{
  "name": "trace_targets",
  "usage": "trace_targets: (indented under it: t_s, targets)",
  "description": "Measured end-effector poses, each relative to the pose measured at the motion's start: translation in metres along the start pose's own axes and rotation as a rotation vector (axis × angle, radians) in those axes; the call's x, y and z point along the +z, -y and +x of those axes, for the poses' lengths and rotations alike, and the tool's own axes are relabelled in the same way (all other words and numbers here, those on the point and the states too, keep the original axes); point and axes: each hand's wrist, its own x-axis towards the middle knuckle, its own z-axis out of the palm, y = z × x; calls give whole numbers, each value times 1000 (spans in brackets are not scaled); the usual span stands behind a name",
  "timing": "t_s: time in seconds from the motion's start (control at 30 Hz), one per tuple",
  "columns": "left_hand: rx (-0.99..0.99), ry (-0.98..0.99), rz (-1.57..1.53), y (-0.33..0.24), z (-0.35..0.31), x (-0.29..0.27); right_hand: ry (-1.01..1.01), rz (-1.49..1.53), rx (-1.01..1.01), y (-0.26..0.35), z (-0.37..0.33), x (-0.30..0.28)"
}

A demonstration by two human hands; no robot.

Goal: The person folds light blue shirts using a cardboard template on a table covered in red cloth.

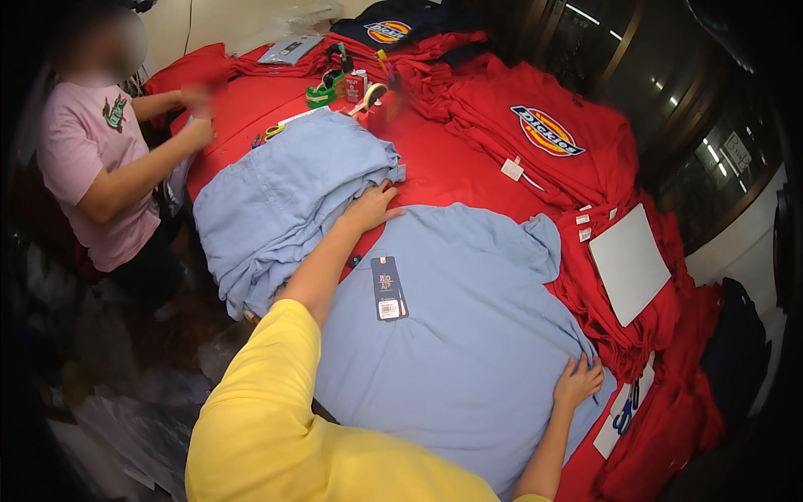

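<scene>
A light blue shirt lies spread over the red-covered table in front of me. On its left part rests a dark hang tag with a white label. My left hand reaches past the shirt's far left edge, against a pile of light blue shirts; its fingers look stretched out, the tips partly over the pile's fabric. Down at the right edge of the spread shirt, my right hand lies on the cloth with its fingers apart.
Red sweatshirts are heaped along the far and right sides. A white board lies on them; blue-handled scissors are nearer. A green tape dispenser stands at the back. Another person works at left, beside plastic bags.
</scene>
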Motion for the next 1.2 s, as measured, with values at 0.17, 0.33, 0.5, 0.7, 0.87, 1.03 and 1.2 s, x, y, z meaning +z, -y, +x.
trace_targets:
  t_s: [0.17, 0.33, 0.5, 0.7, 0.87, 1.03, 1.2]
  targets:
    - [-43, 95, 28, -2, 14, 2, 166, -38, 133, -44, 23, 1]
    - [-170, 278, 161, -21, 13, 9, 113, 136, 186, -45, 51, -14]
    - [-236, 9, 52, -28, 2, -7, 429, 513, 560, -25, 61, -32]
    - [240, 94, 16, -83, -22, 26, -26, 326, -153, -34, 34, 37]
    - [93, -70, 108, -67, -35, 44, 154, 162, 10, -9, 48, 24]
    - [-8, 18, 129, -106, -83, 7, 293, 151, 19, -26, 9, -15]
    - [-164, 31, 106, -133, -206, -41, 464, 44, 185, -7, -73, -77]
